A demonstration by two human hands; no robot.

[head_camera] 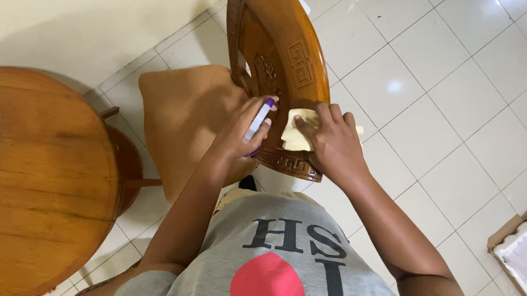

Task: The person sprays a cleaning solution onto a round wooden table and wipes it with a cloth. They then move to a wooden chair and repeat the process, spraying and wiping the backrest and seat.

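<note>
Left hand (pixel 242 139) gripping spray bottle (pixel 259 120), right hand (pixel 331 140) pressing yellow cloth (pixel 295 130) on carved chair back (pixel 277 54)

The pale yellow cloth (pixel 298 131) is a small folded square, pressed flat against the carved back of the wooden chair (pixel 277 54), close to the lower rail with its key-pattern border. Part of it shows beside the fingers, one corner pointing down toward the rail's edge. The spray bottle (pixel 259 121) is slim and white with a purple cap, held upright and slightly tilted just to the left of the cloth, its cap end uppermost, against the same face of the chair back. The chair back is glossy brown, curved, with an openwork carved splat.
</note>
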